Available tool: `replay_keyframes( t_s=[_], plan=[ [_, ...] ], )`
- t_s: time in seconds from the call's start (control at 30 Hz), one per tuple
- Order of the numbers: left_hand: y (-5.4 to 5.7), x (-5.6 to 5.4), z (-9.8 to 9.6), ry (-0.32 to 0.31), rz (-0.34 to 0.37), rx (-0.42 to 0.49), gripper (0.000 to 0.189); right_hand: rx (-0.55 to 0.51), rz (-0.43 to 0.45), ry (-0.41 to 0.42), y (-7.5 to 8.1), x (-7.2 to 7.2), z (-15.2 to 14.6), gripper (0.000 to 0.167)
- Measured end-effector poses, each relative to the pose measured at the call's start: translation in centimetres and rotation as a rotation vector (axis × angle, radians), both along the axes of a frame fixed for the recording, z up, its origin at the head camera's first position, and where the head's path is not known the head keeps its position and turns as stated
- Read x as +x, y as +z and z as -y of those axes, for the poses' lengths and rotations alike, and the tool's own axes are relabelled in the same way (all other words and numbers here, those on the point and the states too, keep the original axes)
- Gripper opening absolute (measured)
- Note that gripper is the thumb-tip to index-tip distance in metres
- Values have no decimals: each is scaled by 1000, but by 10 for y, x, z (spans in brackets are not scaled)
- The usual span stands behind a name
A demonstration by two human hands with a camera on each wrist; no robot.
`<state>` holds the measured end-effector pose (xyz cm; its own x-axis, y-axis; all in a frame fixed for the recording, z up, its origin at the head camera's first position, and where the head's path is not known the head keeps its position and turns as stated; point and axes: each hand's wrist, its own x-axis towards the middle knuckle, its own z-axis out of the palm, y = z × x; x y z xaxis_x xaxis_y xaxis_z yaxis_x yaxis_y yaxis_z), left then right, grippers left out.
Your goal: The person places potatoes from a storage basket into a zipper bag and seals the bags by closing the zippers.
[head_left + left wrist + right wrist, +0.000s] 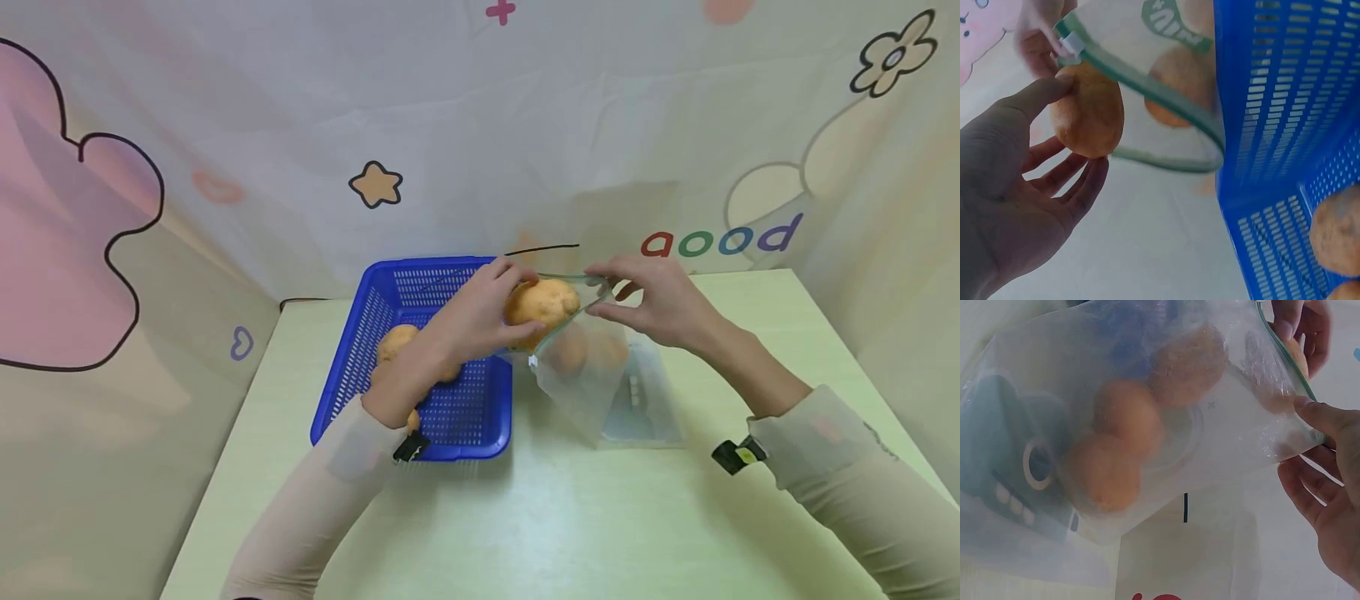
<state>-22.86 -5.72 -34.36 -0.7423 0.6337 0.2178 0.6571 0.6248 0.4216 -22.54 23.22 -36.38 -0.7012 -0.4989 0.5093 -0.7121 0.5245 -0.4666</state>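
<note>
A tan potato (551, 302) sits between the thumb and fingers of my left hand (480, 312), at the mouth of a translucent zip bag (581, 398). In the left wrist view the thumb lies on one side of that potato and the fingertips on the other. My right hand (663, 304) pinches the bag's green-edged rim at its right corner, so the mouth gapes. A white slider (1073, 44) sits on the zip edge. Through the cloudy film, in the right wrist view, three potatoes (1127, 419) show inside the bag, clustered together.
A blue perforated basket (501, 446) stands left of the bag, with several potatoes (397, 340) in it, partly hidden by my left forearm. The bag's printed lower end (652, 408) reaches the pale green table (570, 525). A patterned curtain (450, 108) hangs behind.
</note>
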Motion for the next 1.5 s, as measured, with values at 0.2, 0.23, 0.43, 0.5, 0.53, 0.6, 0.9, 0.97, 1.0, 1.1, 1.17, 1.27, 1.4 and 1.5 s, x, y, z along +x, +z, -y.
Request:
replay_keyframes(
  t_s=[0.2, 0.23, 0.43, 0.5, 0.53, 0.6, 0.9, 0.97, 1.0, 1.1, 1.17, 1.27, 1.4, 1.5],
  plan=[
    [-9, 0, -12, 15, 31, 36, 57, -6, -2, 2, -1, 0, 0, 48],
    [-10, 1, -12, 19, 32, 49, 57, -10, -6, 2, -2, 0, 0, 48],
    [-13, 8, 3, 49, -3, 59, 57, -22, -23, -4, -3, 0, 0, 46],
    [-13, 8, 13, 88, 8, 45, 58, -20, -23, -13, -3, 0, -1, 46],
    [-14, 8, 20, 111, 23, 39, 59, -21, -23, -16, -4, 0, -2, 46],
    [-18, 7, 34, 148, 64, 44, 59, -21, -22, -20, -4, 0, -2, 47],
    [-69, -4, 85, 328, 280, 244, 56, -26, -24, -24, -4, 2, -3, 46],
    [-79, -6, 91, 363, 275, 200, 60, -26, -23, -21, -5, 2, -2, 46],
    [-84, -7, 94, 375, 266, 167, 63, -24, -24, -21, -5, 2, -2, 46],
    [-100, -13, 99, 415, 224, 56, 69, -22, -27, -23, -4, 2, -3, 46],
    [-108, -17, 101, 436, 200, -10, 72, -19, -32, -23, -4, 1, -3, 46],
    [-111, -17, 101, 447, 226, -68, 76, -21, -38, -24, -4, 1, -4, 45],
    [-107, -11, 100, 418, 315, -83, 78, -26, -36, -26, -5, 1, -4, 45],
    [-110, -11, 100, 409, 330, -97, 76, -27, -33, -25, -6, 2, -4, 45]
  ],
)
